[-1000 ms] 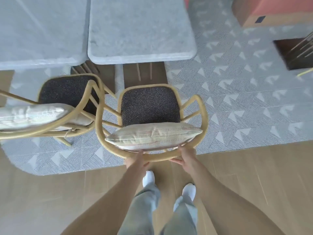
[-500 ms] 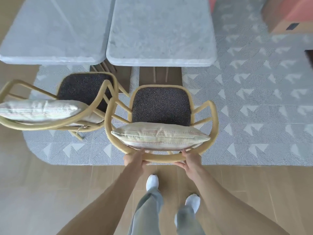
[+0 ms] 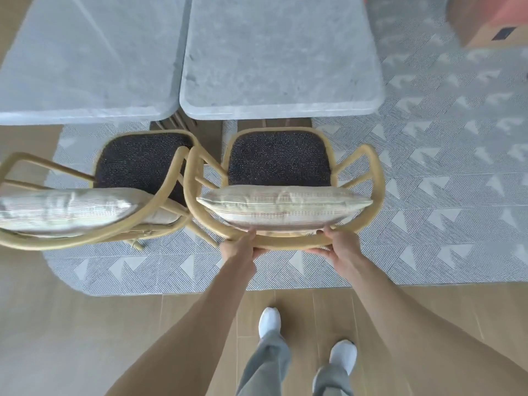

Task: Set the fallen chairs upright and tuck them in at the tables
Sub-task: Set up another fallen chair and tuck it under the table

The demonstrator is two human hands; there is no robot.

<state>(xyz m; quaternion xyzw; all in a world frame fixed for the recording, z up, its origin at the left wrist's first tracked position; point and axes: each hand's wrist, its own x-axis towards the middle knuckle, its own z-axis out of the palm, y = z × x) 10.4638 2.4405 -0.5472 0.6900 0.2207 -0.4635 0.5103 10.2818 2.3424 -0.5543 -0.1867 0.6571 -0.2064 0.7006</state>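
A rattan armchair [image 3: 376, 178] with a dark speckled seat [image 3: 278, 158] and a striped cushion [image 3: 283, 205] stands upright in front of the right grey marble table [image 3: 278, 52]. My left hand [image 3: 239, 244] and my right hand [image 3: 341, 245] both grip its curved back rail. The seat's front edge sits just at the table's near edge. A second matching chair [image 3: 168, 178] with its own cushion [image 3: 63, 210] stands upright to the left, before the left marble table [image 3: 85, 58]; its arm touches the first chair's arm.
A patterned grey rug [image 3: 428, 195] lies under the tables and chairs, ending on wooden floor [image 3: 57, 324] where my feet stand. An orange and wood piece of furniture [image 3: 491, 21] sits at the top right corner.
The chair in my hands has moved forward toward the right table, and I have stepped closer with it. Both hands keep their grip on the back rail.
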